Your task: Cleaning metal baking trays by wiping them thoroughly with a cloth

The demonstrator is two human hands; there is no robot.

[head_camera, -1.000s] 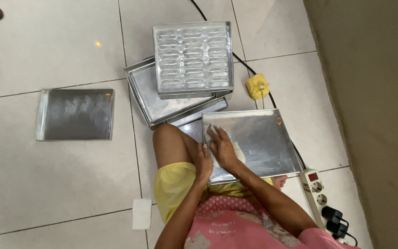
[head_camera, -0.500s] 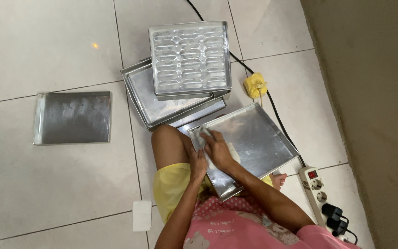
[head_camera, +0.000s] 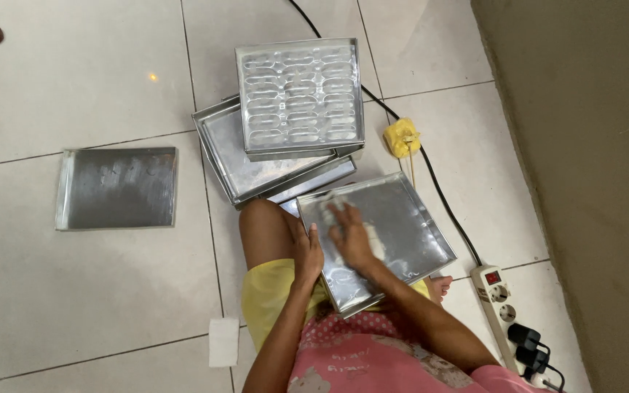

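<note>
Head view: right hand (head_camera: 353, 236) wipes metal tray (head_camera: 409, 225)

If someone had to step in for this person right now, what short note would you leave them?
Left hand: grips the near-left edge of the tray on the lap, steadying it.
Right hand: flat inside that tray, pressing a pale cloth on its bottom.
Other trays: a stack just ahead, topped by a moulded tray; one flat sheet lies alone on the floor to the left.
Done: cannot tell which trays are already wiped.
Left: judging by the hands, the lap tray is mid-wipe.
</note>
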